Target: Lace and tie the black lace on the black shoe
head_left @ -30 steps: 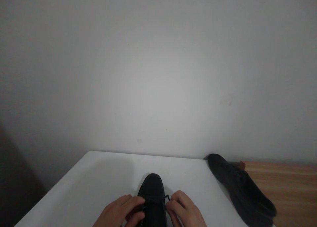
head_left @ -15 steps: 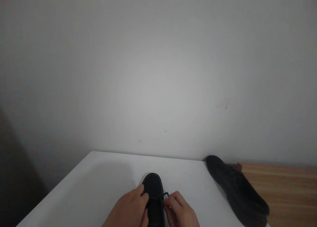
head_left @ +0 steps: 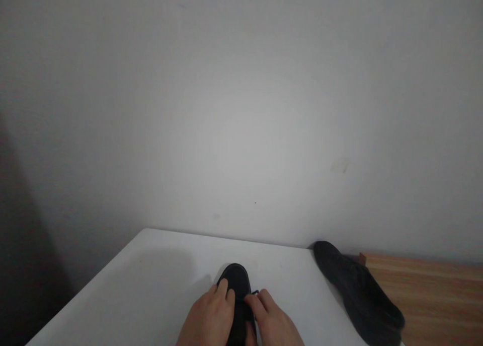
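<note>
1. The single view comes from a camera worn on the person's head, looking forward and downward over the flat white worktop (head_left: pixel 132 295).
2. It faces the plain pale-grey wall (head_left: pixel 241 114) almost squarely; that wall fills most of the frame, and the worktop's far edge crosses below mid-height, dipping slightly rightward.
3. The bare left hand (head_left: pixel 209 316), the bare right hand (head_left: pixel 274 322) and the black round-toed shoe (head_left: pixel 240 309) between them sit low, near centre, cut by the bottom edge.
4. The right border crops the brown wood-grain panel (head_left: pixel 430 293).
</note>
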A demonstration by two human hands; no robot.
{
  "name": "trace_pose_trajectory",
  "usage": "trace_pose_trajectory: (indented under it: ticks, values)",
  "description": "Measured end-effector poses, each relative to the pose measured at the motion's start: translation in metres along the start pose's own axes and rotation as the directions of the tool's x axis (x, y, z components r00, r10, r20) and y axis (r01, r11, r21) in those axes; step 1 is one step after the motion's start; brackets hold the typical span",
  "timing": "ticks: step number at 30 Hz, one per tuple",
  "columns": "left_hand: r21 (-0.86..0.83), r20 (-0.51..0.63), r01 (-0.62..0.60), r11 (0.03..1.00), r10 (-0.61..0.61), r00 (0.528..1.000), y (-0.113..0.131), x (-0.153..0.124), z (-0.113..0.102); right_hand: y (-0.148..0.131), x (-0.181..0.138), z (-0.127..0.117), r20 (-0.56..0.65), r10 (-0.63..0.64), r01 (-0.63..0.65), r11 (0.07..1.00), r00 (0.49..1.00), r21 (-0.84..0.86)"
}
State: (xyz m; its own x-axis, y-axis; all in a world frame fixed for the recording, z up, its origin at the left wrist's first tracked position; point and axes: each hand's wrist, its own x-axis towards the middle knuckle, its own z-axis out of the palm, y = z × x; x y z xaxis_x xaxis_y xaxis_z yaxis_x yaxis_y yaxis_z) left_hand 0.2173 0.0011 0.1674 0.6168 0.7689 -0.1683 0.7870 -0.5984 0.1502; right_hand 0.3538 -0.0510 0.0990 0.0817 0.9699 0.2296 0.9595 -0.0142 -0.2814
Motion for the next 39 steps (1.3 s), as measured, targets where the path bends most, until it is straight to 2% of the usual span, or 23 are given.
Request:
trace_pose_trajectory:
  ticks: [3,5,7,9,11,13,14,16,18,21,23,26,28,30,31,33,35,37,39]
  values:
    - [0.033,0.003,0.013,0.999,-0.013,1.000,0.003,-0.001,0.001,-0.022,0.011,-0.022,0.147,0.039,-0.005,0.974,0.988,-0.226]
    - [0.034,-0.044,-0.006,0.999,0.007,0.999,0.001,-0.003,0.006,-0.033,0.017,-0.033,0.224,0.048,0.016,0.961,0.973,-0.278]
    - [0.017,-0.124,-0.048,0.999,0.050,0.991,-0.003,-0.004,0.013,-0.038,0.021,-0.039,0.239,0.039,0.033,0.956,0.970,-0.290]
    - [-0.037,-0.209,-0.108,0.993,0.098,0.973,-0.007,-0.004,0.020,-0.036,0.022,-0.040,0.179,0.005,0.044,0.963,0.984,-0.267]
    - [-0.169,-0.292,-0.188,0.968,0.133,0.947,-0.012,-0.005,0.021,-0.030,0.020,-0.040,0.086,-0.057,0.069,0.988,0.995,-0.136]
    - [-0.377,-0.375,-0.287,0.881,0.137,0.917,-0.017,-0.008,0.014,-0.024,0.017,-0.044,-0.029,-0.112,0.115,0.983,0.993,0.144]
    - [-0.481,-0.418,-0.340,0.808,0.130,0.899,-0.019,-0.012,0.007,-0.022,0.015,-0.049,-0.080,-0.119,0.138,0.942,0.990,0.305]
    - [-0.625,-0.493,-0.427,0.654,0.093,0.865,-0.023,-0.022,-0.012,-0.021,0.012,-0.064,-0.181,-0.081,0.172,0.803,0.980,0.570]
    - [-0.681,-0.569,-0.491,0.544,0.031,0.822,-0.028,-0.033,-0.030,-0.021,0.008,-0.083,-0.273,0.007,0.200,0.662,0.962,0.722]
    - [-0.702,-0.663,-0.552,0.450,-0.129,0.738,-0.039,-0.048,-0.050,-0.023,0.003,-0.113,-0.424,0.156,0.321,0.441,0.892,0.838]
    - [-0.673,-0.730,-0.607,0.423,-0.242,0.640,-0.049,-0.053,-0.056,-0.022,0.002,-0.131,-0.527,0.287,0.444,0.307,0.800,0.842]
    - [-0.607,-0.793,-0.701,0.375,-0.348,0.500,-0.067,-0.055,-0.056,-0.016,0.001,-0.148,-0.612,0.467,0.573,0.243,0.638,0.783]
    - [-0.601,-0.794,-0.706,0.376,-0.387,0.470,-0.078,-0.055,-0.053,-0.004,0.000,-0.149,-0.608,0.517,0.573,0.249,0.603,0.781]
    - [-0.637,-0.770,-0.627,0.448,-0.412,0.488,-0.088,-0.054,-0.047,0.011,-0.002,-0.142,-0.591,0.532,0.524,0.290,0.607,0.800]
    - [-0.654,-0.755,-0.560,0.507,-0.408,0.513,-0.092,-0.053,-0.045,0.019,-0.004,-0.136,-0.585,0.532,0.475,0.343,0.613,0.810]
    - [-0.654,-0.716,-0.399,0.643,-0.354,0.602,-0.096,-0.050,-0.038,0.033,-0.007,-0.122,-0.583,0.500,0.317,0.520,0.640,0.793]
    - [-0.594,-0.625,-0.258,0.762,-0.236,0.744,-0.094,-0.043,-0.031,0.040,-0.009,-0.107,-0.548,0.382,0.146,0.707,0.744,0.691]
    - [-0.522,-0.470,-0.191,0.831,-0.094,0.878,-0.088,-0.035,-0.022,0.039,-0.010,-0.091,-0.411,0.227,0.044,0.832,0.883,0.554]
    - [-0.476,-0.299,-0.177,0.861,0.030,0.954,-0.079,-0.026,-0.010,0.034,-0.009,-0.073,-0.216,0.102,0.004,0.897,0.971,0.443]
